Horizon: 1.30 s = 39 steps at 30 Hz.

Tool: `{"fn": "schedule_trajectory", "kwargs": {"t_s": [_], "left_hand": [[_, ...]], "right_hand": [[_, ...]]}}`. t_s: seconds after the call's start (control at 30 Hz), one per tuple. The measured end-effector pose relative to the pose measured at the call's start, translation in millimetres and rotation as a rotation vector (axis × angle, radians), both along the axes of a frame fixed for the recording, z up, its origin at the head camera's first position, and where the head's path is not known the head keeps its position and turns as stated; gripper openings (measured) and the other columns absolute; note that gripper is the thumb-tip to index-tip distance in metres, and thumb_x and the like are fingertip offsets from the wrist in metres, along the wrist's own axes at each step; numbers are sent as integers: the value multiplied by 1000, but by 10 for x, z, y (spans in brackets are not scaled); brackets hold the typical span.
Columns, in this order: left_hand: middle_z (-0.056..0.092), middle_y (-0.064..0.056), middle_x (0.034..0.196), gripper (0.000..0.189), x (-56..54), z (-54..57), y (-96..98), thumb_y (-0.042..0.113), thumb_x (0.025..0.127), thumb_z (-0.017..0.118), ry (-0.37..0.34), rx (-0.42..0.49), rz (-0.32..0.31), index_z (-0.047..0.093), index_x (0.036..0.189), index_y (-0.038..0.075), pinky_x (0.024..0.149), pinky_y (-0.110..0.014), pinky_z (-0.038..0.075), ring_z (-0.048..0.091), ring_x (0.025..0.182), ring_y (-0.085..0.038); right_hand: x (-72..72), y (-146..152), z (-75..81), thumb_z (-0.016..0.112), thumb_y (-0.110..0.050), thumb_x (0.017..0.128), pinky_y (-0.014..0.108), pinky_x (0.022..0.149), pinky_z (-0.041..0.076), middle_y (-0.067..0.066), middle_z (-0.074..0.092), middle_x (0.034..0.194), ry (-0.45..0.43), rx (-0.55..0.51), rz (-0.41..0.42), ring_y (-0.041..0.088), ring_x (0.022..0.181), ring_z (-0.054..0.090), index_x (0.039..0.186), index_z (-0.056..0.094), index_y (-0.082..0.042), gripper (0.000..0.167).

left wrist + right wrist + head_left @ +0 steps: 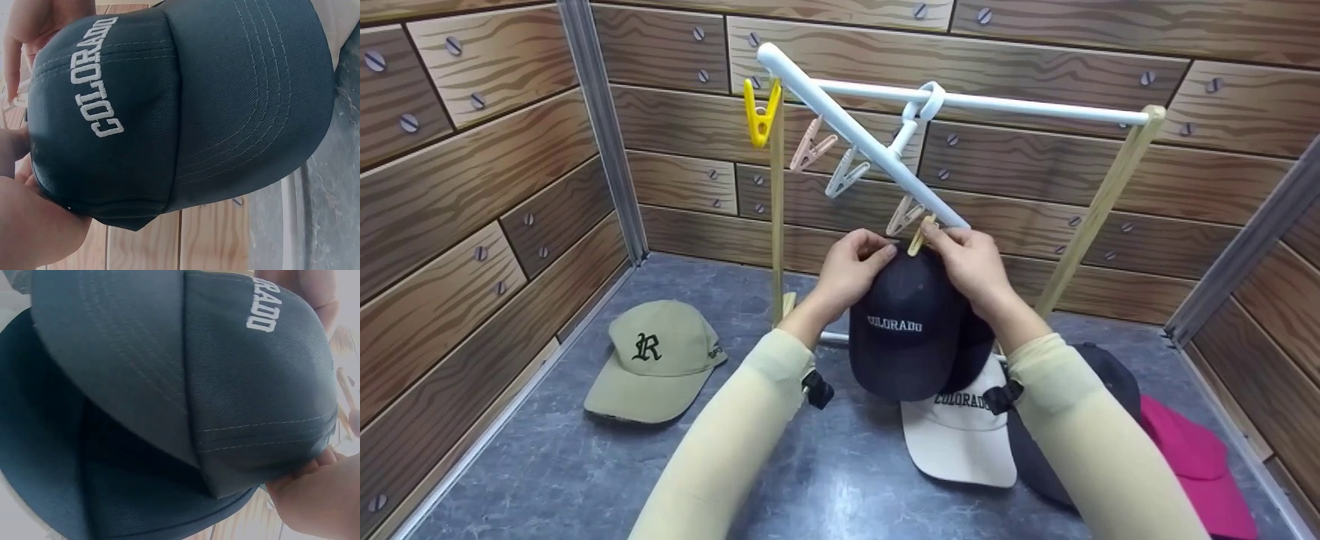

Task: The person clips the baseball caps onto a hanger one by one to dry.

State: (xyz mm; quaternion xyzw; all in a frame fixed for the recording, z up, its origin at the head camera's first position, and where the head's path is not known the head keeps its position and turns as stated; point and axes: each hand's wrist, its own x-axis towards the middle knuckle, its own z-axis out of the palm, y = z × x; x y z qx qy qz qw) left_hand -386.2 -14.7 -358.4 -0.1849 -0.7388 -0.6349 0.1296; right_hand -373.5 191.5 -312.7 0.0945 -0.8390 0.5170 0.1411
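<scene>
A navy cap [901, 360] with white COLORADO lettering hangs brim down between the hands, beneath the low end of a pale blue clip hanger [847, 124]. My left hand [851, 266] pinches the top of its crown, thumb and fingertips together. At the hanger's end, my right hand [973, 266] pinches a pale yellow clip [921, 238], whose lower end is right at the crown. Close behind the navy cap is a second dark cap [976, 349], also seen below it in the right wrist view. In the left wrist view the lettered crown [129, 118] covers part of the fingers.
The hanger hooks over a white rail [1035, 109] on wooden posts and tilts down rightward; yellow, pink and pale clips hang along it. On the grey floor lie an olive cap [660, 352] left, and a white cap [960, 450], dark cap [1039, 465] and magenta cap [1196, 465] right.
</scene>
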Motion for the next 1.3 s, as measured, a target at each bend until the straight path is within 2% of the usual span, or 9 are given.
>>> {"fn": "schedule_trajectory", "kwargs": {"t_s": [0.07, 0.13, 0.2, 0.4, 0.6, 0.73, 0.93, 1.17, 1.3], "left_hand": [[80, -8, 116, 23, 6, -16, -7, 20, 109, 74, 6, -19, 11, 74, 123, 2, 94, -33, 54, 69, 104, -18], [77, -9, 121, 26, 7, -36, -13, 22, 109, 74, 13, -39, 25, 73, 126, 3, 99, -35, 53, 68, 110, -21], [75, -10, 125, 28, 9, -54, -16, 24, 109, 74, 20, -55, 43, 72, 128, 3, 103, -37, 52, 67, 115, -23], [72, -13, 133, 36, 10, -100, -26, 27, 108, 75, 33, -103, 71, 69, 136, 4, 111, -40, 49, 66, 125, -26], [70, -14, 142, 45, 11, -152, -67, 29, 108, 75, 44, -159, 82, 65, 145, 4, 117, -43, 47, 64, 134, -28], [66, -15, 148, 50, 1, -212, -103, 32, 109, 74, 30, -174, 77, 63, 150, 6, 120, -43, 46, 61, 140, -29], [59, -16, 154, 55, 21, -279, -140, 34, 110, 72, 3, -176, 51, 58, 156, 6, 118, -44, 49, 57, 145, -30], [60, -19, 148, 52, 8, -364, -158, 29, 109, 74, 23, -154, 60, 61, 151, 1, 113, -41, 52, 60, 140, -31], [64, -22, 145, 50, 18, -397, -170, 26, 109, 74, 16, -110, 50, 63, 148, -3, 115, -45, 52, 61, 139, -35]], "right_hand": [[3, 7, -23, 71, -52, 108, 25, 81, 48, 2, 76, 96, 5, 27, -3, 19, 93, 62, 109, 85, -4, 50], [4, 13, -49, 70, -52, 108, 26, 90, 50, 7, 80, 114, 7, 47, -3, 20, 104, 66, 124, 84, -5, 52], [-3, 18, -87, 69, -51, 109, 27, 93, 51, 12, 80, 122, 8, 58, -1, 21, 108, 68, 130, 81, -4, 54], [0, 17, -215, 71, -46, 109, 27, 92, 53, 15, 80, 122, 32, 67, 8, 23, 107, 71, 136, 76, -1, 53], [48, 9, -341, 72, -48, 108, 43, 111, 48, 13, 75, 139, 110, 132, -5, 30, 129, 67, 142, 73, -7, 54], [80, 7, -443, 72, -48, 107, 51, 118, 44, 15, 69, 148, 149, 158, -25, 35, 138, 62, 150, 65, -8, 59], [104, 5, -597, 77, -41, 105, 54, 117, 44, 19, 66, 149, 235, 166, -35, 39, 138, 62, 156, 58, -6, 64], [140, 14, -734, 78, -37, 105, 56, 119, 42, 22, 61, 153, 324, 180, -43, 40, 142, 58, 159, 53, -1, 70], [155, 7, -805, 80, -34, 104, 55, 121, 41, 25, 60, 154, 377, 207, -37, 41, 144, 56, 159, 51, 2, 72]]}}
